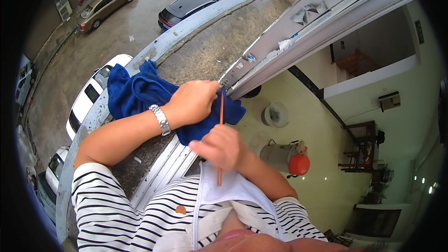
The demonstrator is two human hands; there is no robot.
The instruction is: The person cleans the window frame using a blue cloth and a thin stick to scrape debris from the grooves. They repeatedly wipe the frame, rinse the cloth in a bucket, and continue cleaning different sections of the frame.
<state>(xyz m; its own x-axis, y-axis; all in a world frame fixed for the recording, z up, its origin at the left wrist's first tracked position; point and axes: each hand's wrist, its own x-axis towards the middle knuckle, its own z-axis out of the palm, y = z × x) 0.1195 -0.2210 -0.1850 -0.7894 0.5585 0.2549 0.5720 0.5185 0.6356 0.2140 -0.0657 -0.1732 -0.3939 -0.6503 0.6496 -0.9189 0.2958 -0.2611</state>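
My left hand (pixel 192 103), with a metal watch (pixel 160 119) on its wrist, grips a blue cloth (pixel 131 89) at the lower corner of the white window frame (pixel 271 50). The cloth trails left over the outer ledge and hangs over the inner side of the sill. In my right hand (pixel 224 145), slightly blurred, is a thin reddish-brown stick (pixel 221 108), perhaps a chopstick. Its far end is against the cloth beside my left fingers, close to the frame corner. The near end points towards my chest. Below the cloth runs the white window track (pixel 162 173).
Outside the rough concrete ledge (pixel 220 36) and its grey rim (pixel 168 43), parked cars stand well below. Inside, a white bucket (pixel 276 114) and a metal drum (pixel 274 154) with a red object (pixel 299 164) stand on the floor. Torn film (pixel 287 43) clings to the frame.
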